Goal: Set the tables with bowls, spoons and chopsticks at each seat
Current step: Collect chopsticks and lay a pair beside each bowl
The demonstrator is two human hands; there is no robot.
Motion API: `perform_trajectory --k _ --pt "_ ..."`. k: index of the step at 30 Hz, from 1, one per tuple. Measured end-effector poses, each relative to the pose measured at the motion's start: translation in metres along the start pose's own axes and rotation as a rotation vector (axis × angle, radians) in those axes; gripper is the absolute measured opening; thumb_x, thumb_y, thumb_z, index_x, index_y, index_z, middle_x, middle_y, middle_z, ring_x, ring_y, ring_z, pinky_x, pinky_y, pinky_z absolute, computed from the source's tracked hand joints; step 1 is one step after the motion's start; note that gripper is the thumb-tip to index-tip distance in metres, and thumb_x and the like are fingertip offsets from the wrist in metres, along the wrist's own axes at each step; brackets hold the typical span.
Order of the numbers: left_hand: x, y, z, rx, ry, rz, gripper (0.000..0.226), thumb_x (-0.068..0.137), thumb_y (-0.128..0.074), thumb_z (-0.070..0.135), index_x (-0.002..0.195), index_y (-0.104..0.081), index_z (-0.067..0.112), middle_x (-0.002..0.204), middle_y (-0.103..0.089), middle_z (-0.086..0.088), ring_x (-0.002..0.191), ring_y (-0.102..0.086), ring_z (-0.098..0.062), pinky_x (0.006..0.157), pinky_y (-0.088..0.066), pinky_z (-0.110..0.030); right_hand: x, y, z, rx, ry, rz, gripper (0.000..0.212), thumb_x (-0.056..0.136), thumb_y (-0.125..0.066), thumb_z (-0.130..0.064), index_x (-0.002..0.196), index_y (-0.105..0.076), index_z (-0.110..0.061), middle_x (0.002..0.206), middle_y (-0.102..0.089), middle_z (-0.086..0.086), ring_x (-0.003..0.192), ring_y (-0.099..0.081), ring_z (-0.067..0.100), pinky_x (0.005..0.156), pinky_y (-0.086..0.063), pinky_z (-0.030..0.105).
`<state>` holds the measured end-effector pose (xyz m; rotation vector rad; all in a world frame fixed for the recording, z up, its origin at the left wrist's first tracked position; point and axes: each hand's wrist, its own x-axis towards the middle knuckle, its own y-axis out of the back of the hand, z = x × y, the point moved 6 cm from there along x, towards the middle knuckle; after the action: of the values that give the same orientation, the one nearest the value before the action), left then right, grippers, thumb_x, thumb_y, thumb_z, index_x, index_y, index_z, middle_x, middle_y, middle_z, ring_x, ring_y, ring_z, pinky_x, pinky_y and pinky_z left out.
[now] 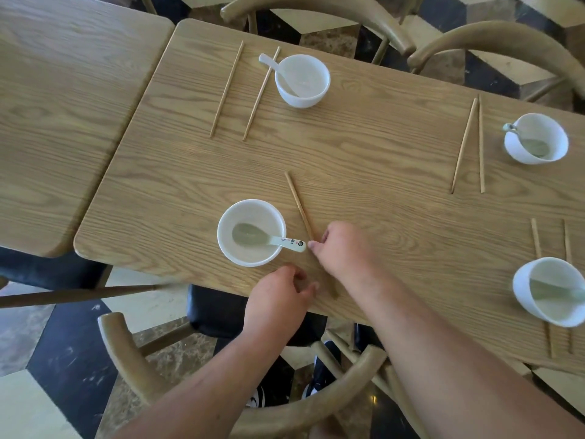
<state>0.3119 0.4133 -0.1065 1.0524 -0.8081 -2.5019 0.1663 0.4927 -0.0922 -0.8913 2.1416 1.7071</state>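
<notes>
Chopsticks (298,204) lie slanted on the table (364,172) just right of the near bowl (250,205) and its spoon (269,239), your right hand (342,251) pinching them and your left hand (278,299) loosely curled, empty, so you seem to be placing this seat's pair and next should straighten the 2 sticks and release.

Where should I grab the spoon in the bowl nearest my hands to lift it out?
Pinch the spoon by its patterned handle tip, coming from the right. The handle pokes out over the right rim of the bowl, while the scoop lies flat inside, awkward to get fingers around.
</notes>
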Motion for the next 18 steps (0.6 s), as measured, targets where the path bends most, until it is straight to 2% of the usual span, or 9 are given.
perform_trajectory --k 4,6,8,12,14,16,18 --pt "0.005 0.002 -0.003 -0.04 0.021 0.029 0.019 0.095 -0.072 0.043 0.11 -0.072 0.03 0.093 -0.073 0.017 0.091 -0.068 -0.009 0.074 -0.049 -0.03 0.009 -0.01 -0.03 0.082 0.004 0.004 0.032 0.097 -0.074 -0.042 0.087 -0.065 -0.013 0.085 -0.07 0.006 0.079 -0.066 0.031 0.064 -0.044 0.033" --pt "0.006 0.004 -0.005 -0.037 0.024 0.04 0.017 0.097 -0.071 0.042 0.11 -0.072 0.031 0.091 -0.072 0.017 0.09 -0.067 -0.009 0.073 -0.048 -0.029 0.006 -0.013 -0.03 0.141 0.004 -0.009 0.036 0.095 -0.076 -0.043 0.085 -0.069 -0.009 0.08 -0.071 0.007 0.073 -0.069 0.03 0.06 -0.051 0.036" --pt "0.007 0.005 -0.007 -0.031 0.02 0.042 0.018 0.097 -0.07 0.041 0.112 -0.072 0.031 0.092 -0.073 0.017 0.091 -0.068 -0.009 0.072 -0.048 -0.029 -0.002 -0.015 -0.019 0.208 0.015 -0.003 0.034 0.092 -0.078 -0.044 0.086 -0.071 -0.012 0.075 -0.071 0.004 0.071 -0.071 0.028 0.062 -0.058 0.04" --pt "0.01 0.01 -0.009 -0.06 0.031 0.081 0.029 0.097 -0.071 0.045 0.123 -0.068 0.032 0.103 -0.074 0.014 0.099 -0.07 -0.013 0.078 -0.049 -0.032 -0.021 -0.022 0.003 0.256 0.029 0.007 0.019 0.092 -0.076 -0.042 0.087 -0.07 -0.024 0.075 -0.071 -0.006 0.073 -0.07 0.018 0.07 -0.059 0.037" --pt "0.011 0.011 -0.007 -0.083 0.031 0.088 0.03 0.097 -0.07 0.042 0.126 -0.068 0.032 0.102 -0.074 0.016 0.1 -0.07 -0.013 0.078 -0.05 -0.033 -0.023 -0.033 0.008 0.308 0.026 -0.037 0.016 0.089 -0.075 -0.039 0.085 -0.069 -0.024 0.072 -0.074 -0.004 0.072 -0.073 0.019 0.074 -0.062 0.04" --pt "0.013 0.01 -0.002 -0.07 0.009 0.067 0.026 0.098 -0.067 0.036 0.123 -0.071 0.032 0.099 -0.075 0.016 0.097 -0.07 -0.011 0.079 -0.054 -0.034 -0.023 -0.044 0.014 0.411 -0.009 -0.086 0.017 0.084 -0.071 -0.039 0.08 -0.069 -0.023 0.068 -0.076 0.001 0.067 -0.076 0.024 0.072 -0.065 0.048" --pt "0.013 0.008 0.0 -0.047 -0.006 0.048 0.022 0.098 -0.065 0.031 0.118 -0.074 0.032 0.095 -0.076 0.014 0.094 -0.07 -0.012 0.078 -0.056 -0.034 -0.022 -0.05 0.02 0.531 -0.073 -0.123 0.016 0.087 -0.072 -0.032 0.077 -0.069 -0.019 0.065 -0.076 0.004 0.063 -0.077 0.028 0.069 -0.066 0.054"
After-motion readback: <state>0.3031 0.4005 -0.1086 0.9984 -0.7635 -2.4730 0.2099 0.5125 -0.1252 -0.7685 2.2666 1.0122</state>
